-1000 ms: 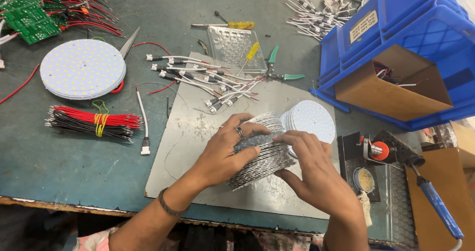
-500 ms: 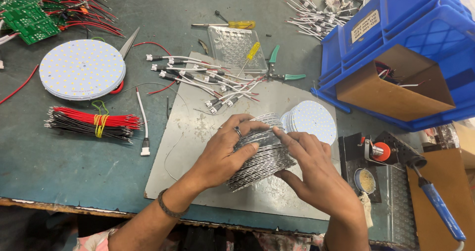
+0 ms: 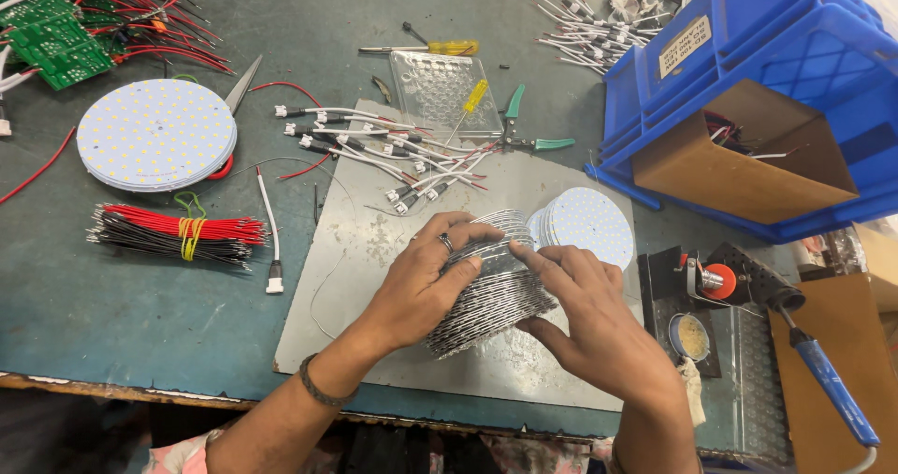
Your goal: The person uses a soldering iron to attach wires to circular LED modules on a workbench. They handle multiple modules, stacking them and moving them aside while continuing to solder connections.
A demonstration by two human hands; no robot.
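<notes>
The left hand clasps the near-left side of a stack of thin round discs. The stack leans on its edge on the metal sheet, its axis running away toward the white round boards. The right hand grips its right side, equally near.

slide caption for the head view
Both hands, left hand and right hand, grip a stack of round boards.
</notes>
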